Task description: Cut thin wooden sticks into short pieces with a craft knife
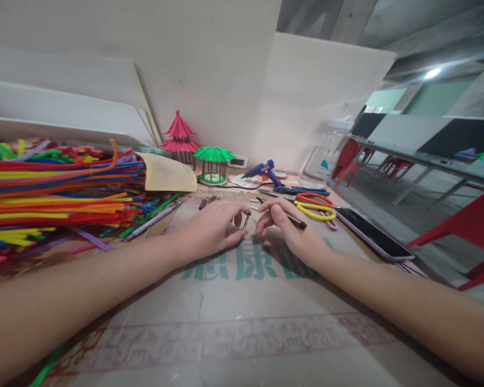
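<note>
My left hand [213,228] pinches a short, thin brown stick [246,222] upright between thumb and fingers. Across from it, my right hand [288,228] has its fingers curled around a dark pen [297,221] that slants through the grip. A small gap separates the two hands, just above the cardboard [234,301] with green lettering. Beyond the fingers lie short brown pieces [204,203]. Scissors with orange and yellow handles [317,207] rest just past my right hand.
Bundles of coloured pipe cleaners [60,188] fill the left side. At the back stand a pink pagoda [179,134], a green-roofed pavilion [214,161], a blue glue gun [266,171] and a clear bottle [322,158]. A phone [373,234] lies at right, near red chairs [468,231].
</note>
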`<state>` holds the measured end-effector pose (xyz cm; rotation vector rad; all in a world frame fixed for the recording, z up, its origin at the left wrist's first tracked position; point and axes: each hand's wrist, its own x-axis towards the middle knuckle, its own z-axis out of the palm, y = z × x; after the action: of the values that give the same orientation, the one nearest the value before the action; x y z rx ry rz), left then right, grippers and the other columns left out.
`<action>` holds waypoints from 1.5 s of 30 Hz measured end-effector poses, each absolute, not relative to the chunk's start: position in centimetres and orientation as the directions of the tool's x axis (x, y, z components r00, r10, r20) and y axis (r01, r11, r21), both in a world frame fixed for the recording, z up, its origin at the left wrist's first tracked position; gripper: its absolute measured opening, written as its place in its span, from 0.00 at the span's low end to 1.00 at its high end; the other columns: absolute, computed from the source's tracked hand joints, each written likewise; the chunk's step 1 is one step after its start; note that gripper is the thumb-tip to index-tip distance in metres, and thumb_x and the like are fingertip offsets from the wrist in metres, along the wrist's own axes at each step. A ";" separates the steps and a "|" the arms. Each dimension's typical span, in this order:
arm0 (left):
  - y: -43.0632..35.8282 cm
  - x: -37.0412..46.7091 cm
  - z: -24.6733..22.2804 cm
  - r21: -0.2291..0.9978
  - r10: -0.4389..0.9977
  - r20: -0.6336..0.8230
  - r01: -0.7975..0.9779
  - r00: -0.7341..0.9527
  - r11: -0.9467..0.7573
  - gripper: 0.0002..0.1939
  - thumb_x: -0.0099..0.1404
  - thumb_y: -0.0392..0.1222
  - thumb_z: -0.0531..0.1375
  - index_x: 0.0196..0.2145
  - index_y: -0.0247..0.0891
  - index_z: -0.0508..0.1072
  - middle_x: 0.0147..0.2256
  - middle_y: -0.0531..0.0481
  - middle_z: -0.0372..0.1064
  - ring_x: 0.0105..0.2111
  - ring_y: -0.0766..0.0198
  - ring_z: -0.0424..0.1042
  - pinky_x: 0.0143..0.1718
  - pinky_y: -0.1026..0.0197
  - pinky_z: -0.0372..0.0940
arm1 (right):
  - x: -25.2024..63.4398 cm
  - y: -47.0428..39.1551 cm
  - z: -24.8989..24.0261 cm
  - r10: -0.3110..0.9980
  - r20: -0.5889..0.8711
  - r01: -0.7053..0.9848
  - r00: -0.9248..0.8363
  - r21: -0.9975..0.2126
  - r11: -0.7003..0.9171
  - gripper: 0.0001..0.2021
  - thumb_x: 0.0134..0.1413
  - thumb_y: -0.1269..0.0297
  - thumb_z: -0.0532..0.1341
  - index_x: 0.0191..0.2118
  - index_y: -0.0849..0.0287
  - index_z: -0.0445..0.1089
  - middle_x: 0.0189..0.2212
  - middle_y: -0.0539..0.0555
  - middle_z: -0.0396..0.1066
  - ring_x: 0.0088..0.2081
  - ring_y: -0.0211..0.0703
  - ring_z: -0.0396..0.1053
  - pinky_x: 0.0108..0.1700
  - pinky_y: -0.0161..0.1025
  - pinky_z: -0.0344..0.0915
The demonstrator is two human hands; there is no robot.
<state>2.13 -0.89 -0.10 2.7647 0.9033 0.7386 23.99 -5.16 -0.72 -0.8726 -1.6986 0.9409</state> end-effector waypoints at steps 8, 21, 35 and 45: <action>-0.4 2.0 -0.3 0.345 0.673 0.333 0.579 0.660 -0.739 0.17 0.64 0.43 0.62 0.50 0.40 0.69 0.36 0.50 0.72 0.37 0.57 0.72 0.38 0.58 0.62 | 24.6 -5.2 -1.0 0.832 0.495 0.181 -0.250 -0.820 0.542 0.18 0.70 0.48 0.54 0.51 0.56 0.70 0.35 0.54 0.75 0.37 0.44 0.74 0.43 0.45 0.73; 0.0 1.9 -1.0 0.383 0.678 0.317 0.564 0.663 -0.731 0.17 0.64 0.43 0.62 0.50 0.39 0.68 0.34 0.51 0.73 0.33 0.59 0.72 0.33 0.59 0.60 | 23.7 -5.0 -1.1 0.898 0.280 0.207 -0.340 -0.909 0.362 0.09 0.61 0.58 0.62 0.40 0.56 0.63 0.25 0.47 0.71 0.25 0.36 0.69 0.28 0.34 0.67; -0.2 2.0 -0.6 0.361 0.685 0.284 0.588 0.670 -0.724 0.17 0.65 0.42 0.62 0.50 0.38 0.68 0.34 0.52 0.74 0.33 0.59 0.72 0.33 0.60 0.59 | 23.6 -4.9 -1.1 0.904 0.246 0.235 -0.349 -0.911 0.339 0.06 0.61 0.63 0.61 0.37 0.56 0.62 0.24 0.47 0.71 0.24 0.35 0.69 0.28 0.34 0.67; -0.1 2.0 -0.7 0.356 0.675 0.301 0.577 0.674 -0.735 0.16 0.65 0.42 0.62 0.50 0.38 0.68 0.33 0.52 0.74 0.32 0.59 0.72 0.33 0.60 0.59 | 23.5 -5.0 -1.1 0.910 0.246 0.246 -0.334 -0.909 0.336 0.07 0.60 0.61 0.61 0.38 0.55 0.63 0.25 0.47 0.72 0.24 0.36 0.70 0.29 0.35 0.68</action>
<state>1.98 -0.15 -0.69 2.6570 1.0092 0.6148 23.48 -4.97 -1.11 -1.0280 -1.7854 1.0251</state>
